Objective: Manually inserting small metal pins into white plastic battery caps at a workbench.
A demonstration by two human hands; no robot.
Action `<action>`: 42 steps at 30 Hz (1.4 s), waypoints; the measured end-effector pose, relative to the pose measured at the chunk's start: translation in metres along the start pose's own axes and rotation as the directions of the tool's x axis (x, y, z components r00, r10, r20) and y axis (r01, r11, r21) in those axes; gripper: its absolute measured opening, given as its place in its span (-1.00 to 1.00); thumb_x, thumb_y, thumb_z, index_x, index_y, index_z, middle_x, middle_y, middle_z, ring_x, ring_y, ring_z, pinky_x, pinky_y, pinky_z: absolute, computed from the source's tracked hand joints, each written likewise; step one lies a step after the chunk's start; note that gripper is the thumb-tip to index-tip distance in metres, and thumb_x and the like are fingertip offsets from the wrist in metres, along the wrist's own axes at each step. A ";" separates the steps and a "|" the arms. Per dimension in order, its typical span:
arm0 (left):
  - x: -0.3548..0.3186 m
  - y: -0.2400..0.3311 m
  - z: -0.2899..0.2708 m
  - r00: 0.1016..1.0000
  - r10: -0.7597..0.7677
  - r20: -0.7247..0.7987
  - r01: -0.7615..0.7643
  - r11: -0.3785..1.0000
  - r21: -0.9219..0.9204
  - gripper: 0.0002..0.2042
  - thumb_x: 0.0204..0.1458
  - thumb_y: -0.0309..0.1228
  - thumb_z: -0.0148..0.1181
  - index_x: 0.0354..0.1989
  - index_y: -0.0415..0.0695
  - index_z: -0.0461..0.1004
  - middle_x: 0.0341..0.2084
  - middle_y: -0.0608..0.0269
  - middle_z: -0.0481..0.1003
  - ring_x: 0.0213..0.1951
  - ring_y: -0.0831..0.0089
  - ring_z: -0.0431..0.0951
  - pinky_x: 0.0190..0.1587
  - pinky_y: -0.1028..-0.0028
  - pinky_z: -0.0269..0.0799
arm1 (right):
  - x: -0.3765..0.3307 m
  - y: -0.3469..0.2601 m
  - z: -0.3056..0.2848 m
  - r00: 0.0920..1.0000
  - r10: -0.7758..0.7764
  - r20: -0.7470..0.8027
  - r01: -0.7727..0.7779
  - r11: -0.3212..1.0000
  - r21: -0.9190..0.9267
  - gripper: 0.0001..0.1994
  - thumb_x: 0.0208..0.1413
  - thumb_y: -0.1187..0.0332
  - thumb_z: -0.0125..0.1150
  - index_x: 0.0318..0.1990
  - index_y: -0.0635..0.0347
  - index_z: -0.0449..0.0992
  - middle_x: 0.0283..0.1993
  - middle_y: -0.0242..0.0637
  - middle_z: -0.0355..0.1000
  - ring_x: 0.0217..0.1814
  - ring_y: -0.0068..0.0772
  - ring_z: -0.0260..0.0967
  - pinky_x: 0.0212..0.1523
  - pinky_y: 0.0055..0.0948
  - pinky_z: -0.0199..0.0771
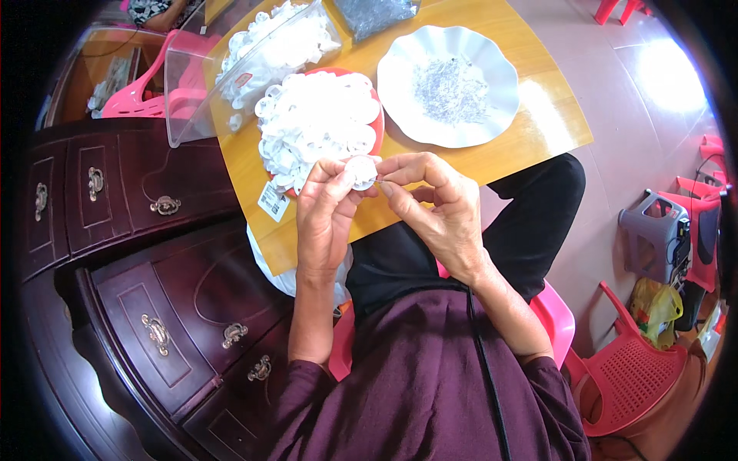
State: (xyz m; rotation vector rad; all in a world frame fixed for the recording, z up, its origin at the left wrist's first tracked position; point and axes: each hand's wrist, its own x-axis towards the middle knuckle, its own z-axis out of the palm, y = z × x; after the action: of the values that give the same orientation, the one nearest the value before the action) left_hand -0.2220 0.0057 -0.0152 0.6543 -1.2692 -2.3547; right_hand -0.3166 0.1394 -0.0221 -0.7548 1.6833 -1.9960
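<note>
both hands [384, 203] pinch one small white disc [361, 170].

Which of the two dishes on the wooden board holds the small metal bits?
The white scalloped plate on the right holds the pile of thin grey metal bits. The red dish beside it is heaped with white round pieces instead.

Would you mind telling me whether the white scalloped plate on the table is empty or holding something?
Holding something: the white scalloped plate carries a loose heap of small silvery metal pieces at its middle, with its wide rim left bare.
</note>
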 end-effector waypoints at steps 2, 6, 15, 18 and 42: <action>0.000 -0.003 -0.002 1.000 0.014 0.020 -0.013 1.000 -0.002 -0.90 0.19 -0.46 0.08 -0.18 -0.17 0.36 -0.03 -0.05 0.48 -0.14 0.40 0.53 -0.03 0.40 0.47 | -0.002 -0.001 -0.001 0.996 0.085 0.001 -0.084 0.991 0.101 -0.89 0.11 0.49 0.27 -0.23 0.30 0.51 -0.13 -0.24 0.56 -0.21 -0.57 0.51 -0.34 -0.61 0.51; 0.002 -0.010 -0.004 0.998 0.049 0.034 -0.049 0.999 0.007 -0.90 0.18 -0.48 0.07 -0.17 -0.17 0.36 -0.03 -0.07 0.47 -0.15 0.42 0.51 -0.07 0.42 0.46 | -0.006 -0.001 -0.006 0.980 0.200 0.001 -0.197 0.963 0.185 -0.93 0.18 0.51 0.22 -0.22 0.30 0.51 -0.08 -0.27 0.50 -0.17 -0.65 0.45 -0.24 -0.63 0.53; 0.003 -0.012 0.009 1.000 0.028 0.009 -0.028 0.999 -0.037 -0.91 0.19 -0.46 0.01 -0.18 -0.19 0.34 -0.12 -0.11 0.51 -0.25 0.36 0.55 -0.11 0.38 0.46 | -0.004 0.002 -0.007 0.997 0.022 -0.073 -0.015 0.995 0.099 -0.87 0.08 0.48 0.30 -0.24 0.28 0.50 -0.16 -0.25 0.56 -0.22 -0.55 0.52 -0.35 -0.60 0.52; 0.007 -0.010 0.000 0.993 0.028 0.119 -0.029 1.000 0.000 -0.89 0.22 -0.43 0.00 -0.19 -0.19 0.33 -0.22 -0.04 0.53 -0.29 0.35 0.57 -0.17 0.41 0.50 | 0.001 0.000 -0.015 0.998 -0.059 -0.001 0.059 0.998 -0.003 -0.86 0.06 0.48 0.31 -0.25 0.27 0.49 -0.16 -0.24 0.55 -0.21 -0.49 0.55 -0.32 -0.56 0.56; 0.004 -0.004 0.005 0.991 -0.056 0.120 0.046 0.995 0.084 -0.68 0.30 -0.26 0.02 -0.01 -0.31 0.42 -0.40 0.16 0.53 -0.39 0.47 0.56 -0.35 0.51 0.49 | -0.004 -0.013 -0.016 0.999 0.043 0.033 -0.042 0.999 -0.020 -0.91 0.05 0.53 0.28 -0.29 0.27 0.51 -0.20 -0.23 0.55 -0.27 -0.46 0.56 -0.40 -0.56 0.58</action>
State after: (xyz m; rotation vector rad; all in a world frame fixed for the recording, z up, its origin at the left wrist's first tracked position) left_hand -0.2290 0.0090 -0.0170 0.5811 -1.4236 -2.4285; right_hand -0.3237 0.1563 -0.0119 -0.7483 1.6881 -1.9309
